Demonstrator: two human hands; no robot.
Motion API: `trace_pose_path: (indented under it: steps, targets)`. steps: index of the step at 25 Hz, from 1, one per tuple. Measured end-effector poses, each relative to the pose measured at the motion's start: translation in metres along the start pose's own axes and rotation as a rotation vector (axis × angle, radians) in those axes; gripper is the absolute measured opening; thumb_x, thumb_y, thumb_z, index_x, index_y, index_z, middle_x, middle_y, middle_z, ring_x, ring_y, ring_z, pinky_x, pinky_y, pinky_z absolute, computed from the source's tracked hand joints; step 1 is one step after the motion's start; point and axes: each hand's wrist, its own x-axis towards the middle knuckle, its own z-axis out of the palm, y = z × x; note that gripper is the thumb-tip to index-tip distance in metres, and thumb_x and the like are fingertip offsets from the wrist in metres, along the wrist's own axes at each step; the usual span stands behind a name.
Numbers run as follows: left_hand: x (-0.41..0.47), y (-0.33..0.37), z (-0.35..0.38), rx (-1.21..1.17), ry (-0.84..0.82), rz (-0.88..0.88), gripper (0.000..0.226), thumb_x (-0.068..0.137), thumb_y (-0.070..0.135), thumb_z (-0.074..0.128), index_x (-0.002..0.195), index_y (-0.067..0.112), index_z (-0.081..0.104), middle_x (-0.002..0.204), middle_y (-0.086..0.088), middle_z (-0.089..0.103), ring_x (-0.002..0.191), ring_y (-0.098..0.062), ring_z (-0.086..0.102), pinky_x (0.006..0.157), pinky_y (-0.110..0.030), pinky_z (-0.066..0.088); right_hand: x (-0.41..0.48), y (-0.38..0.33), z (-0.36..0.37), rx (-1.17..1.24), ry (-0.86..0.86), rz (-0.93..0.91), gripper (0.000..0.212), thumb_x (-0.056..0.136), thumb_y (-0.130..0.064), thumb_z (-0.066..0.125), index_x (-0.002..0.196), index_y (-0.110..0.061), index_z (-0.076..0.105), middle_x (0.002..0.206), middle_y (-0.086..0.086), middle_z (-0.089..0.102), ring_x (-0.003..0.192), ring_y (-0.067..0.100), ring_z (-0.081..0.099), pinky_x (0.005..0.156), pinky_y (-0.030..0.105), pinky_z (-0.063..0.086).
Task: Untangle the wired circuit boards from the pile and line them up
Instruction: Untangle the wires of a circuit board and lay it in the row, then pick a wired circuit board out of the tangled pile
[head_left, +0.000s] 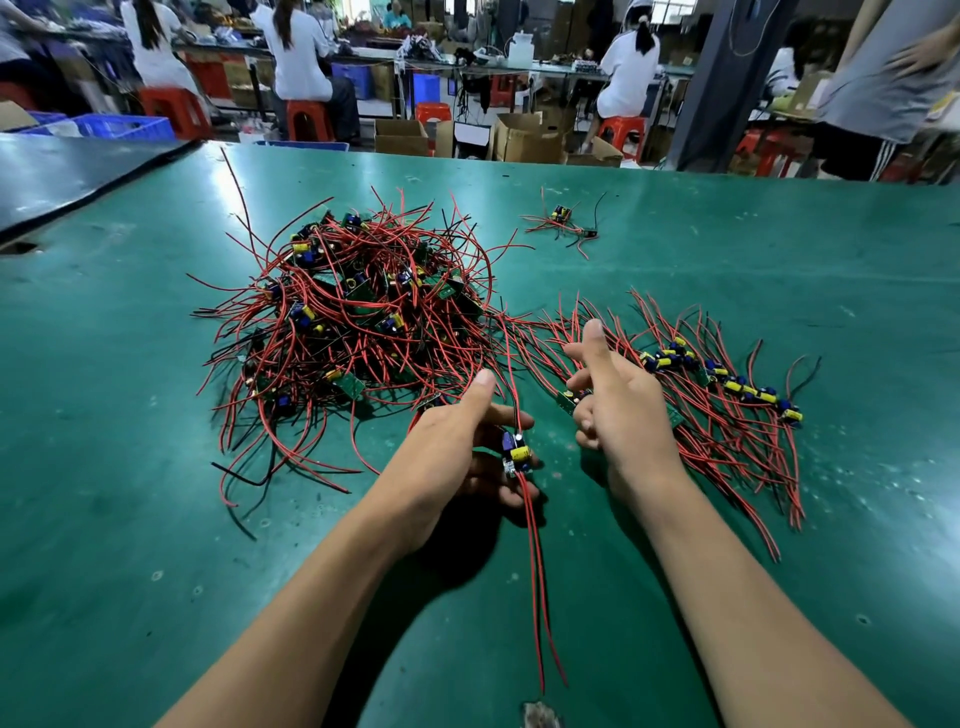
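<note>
A tangled pile (358, 322) of small circuit boards with red and black wires lies left of centre on the green table. My left hand (457, 452) holds one wired board (516, 453) by its fingers; the board's red wires hang down toward me. My right hand (618, 400) grips another board (571, 399) with fingers curled and thumb raised, just left of a row of lined-up boards (727, 384) whose wires fan out on both sides.
A small separate cluster of wired boards (563, 223) lies farther back on the green table (156, 519). A dark mat (67, 176) covers the far left corner. Beyond the table edge are seated people, red stools and cardboard boxes.
</note>
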Motion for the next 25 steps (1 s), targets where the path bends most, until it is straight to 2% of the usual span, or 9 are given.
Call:
trace_pose_path:
  steps: [2, 4, 8, 10, 12, 15, 18, 21, 25]
  targets:
    - [0.002, 0.0, 0.0, -0.035, 0.004, 0.008, 0.066, 0.094, 0.061, 0.04, 0.101, 0.002, 0.069, 0.075, -0.015, 0.069, 0.063, -0.033, 0.065, 0.052, -0.034, 0.055, -0.006, -0.003, 0.004, -0.067, -0.057, -0.043, 0.049, 0.086, -0.068, 0.062, 0.087, -0.02, 0.072, 0.059, -0.013, 0.053, 0.045, 0.005, 0.04, 0.046, 0.022, 0.034]
    - [0.003, 0.0, 0.0, -0.066, -0.011, 0.046, 0.067, 0.087, 0.067, 0.041, 0.1, 0.009, 0.071, 0.078, -0.007, 0.07, 0.063, -0.025, 0.064, 0.054, -0.033, 0.056, -0.015, -0.007, 0.007, -0.226, -0.163, -0.121, 0.031, 0.085, -0.057, 0.071, 0.097, -0.029, 0.073, 0.072, -0.013, 0.062, 0.057, 0.002, 0.051, 0.06, 0.025, 0.043]
    - [0.0, 0.003, -0.004, -0.113, -0.052, 0.055, 0.072, 0.072, 0.077, 0.042, 0.115, 0.026, 0.067, 0.107, -0.002, 0.074, 0.083, -0.013, 0.07, 0.061, -0.024, 0.054, -0.03, -0.009, 0.016, -0.597, -0.345, -0.315, 0.065, 0.08, -0.034, 0.084, 0.138, -0.026, 0.058, 0.11, -0.003, 0.061, 0.093, 0.005, 0.057, 0.084, 0.004, 0.039]
    - [0.001, 0.005, -0.004, -0.098, -0.053, 0.085, 0.071, 0.073, 0.076, 0.039, 0.117, 0.028, 0.068, 0.108, 0.0, 0.074, 0.085, -0.011, 0.068, 0.067, -0.027, 0.054, -0.033, -0.009, 0.021, -0.617, -0.299, -0.379, 0.055, 0.084, -0.016, 0.079, 0.137, -0.019, 0.06, 0.114, 0.0, 0.064, 0.096, 0.002, 0.059, 0.085, -0.001, 0.036]
    - [0.0, 0.008, -0.001, -0.073, -0.008, 0.146, 0.059, 0.078, 0.07, 0.041, 0.109, 0.028, 0.069, 0.104, 0.005, 0.074, 0.083, -0.011, 0.066, 0.071, -0.029, 0.054, -0.031, -0.011, 0.019, -0.471, -0.226, -0.322, 0.04, 0.089, -0.004, 0.072, 0.127, -0.013, 0.067, 0.107, 0.003, 0.069, 0.08, -0.006, 0.064, 0.074, -0.002, 0.042]
    - [-0.004, 0.007, -0.001, 0.275, 0.268, 0.401, 0.019, 0.095, 0.038, 0.058, 0.1, 0.026, 0.072, 0.084, 0.011, 0.073, 0.068, -0.006, 0.061, 0.061, -0.017, 0.049, -0.018, -0.012, 0.005, -0.579, 0.038, -0.344, 0.033, 0.092, -0.014, 0.071, 0.124, -0.014, 0.07, 0.113, 0.002, 0.073, 0.091, 0.0, 0.063, 0.085, -0.001, 0.037]
    - [-0.003, 0.004, -0.013, 0.662, 0.59, 0.564, 0.013, 0.09, 0.016, 0.064, 0.098, 0.022, 0.073, 0.089, 0.008, 0.07, 0.077, -0.007, 0.06, 0.076, -0.025, 0.05, -0.01, -0.01, -0.007, -0.702, 0.159, -0.335, 0.043, 0.092, -0.022, 0.071, 0.133, -0.01, 0.064, 0.13, 0.006, 0.066, 0.118, 0.018, 0.059, 0.103, 0.019, 0.034]
    - [0.0, 0.002, -0.023, 0.81, 0.7, 0.496, 0.023, 0.085, 0.007, 0.061, 0.103, 0.019, 0.07, 0.105, 0.001, 0.063, 0.096, -0.015, 0.059, 0.093, -0.031, 0.046, -0.015, -0.006, -0.001, -0.764, 0.162, -0.458, 0.035, 0.092, -0.018, 0.071, 0.125, -0.01, 0.068, 0.124, 0.007, 0.065, 0.119, 0.023, 0.057, 0.106, 0.029, 0.037]
    - [0.002, -0.002, -0.028, 0.897, 0.715, 0.439, 0.021, 0.085, 0.016, 0.064, 0.105, 0.018, 0.07, 0.105, -0.002, 0.061, 0.099, -0.022, 0.058, 0.091, -0.036, 0.048, -0.025, 0.005, 0.019, -0.75, -0.067, -0.435, 0.021, 0.093, -0.018, 0.068, 0.113, -0.014, 0.075, 0.113, 0.002, 0.068, 0.102, 0.017, 0.064, 0.099, 0.03, 0.047]
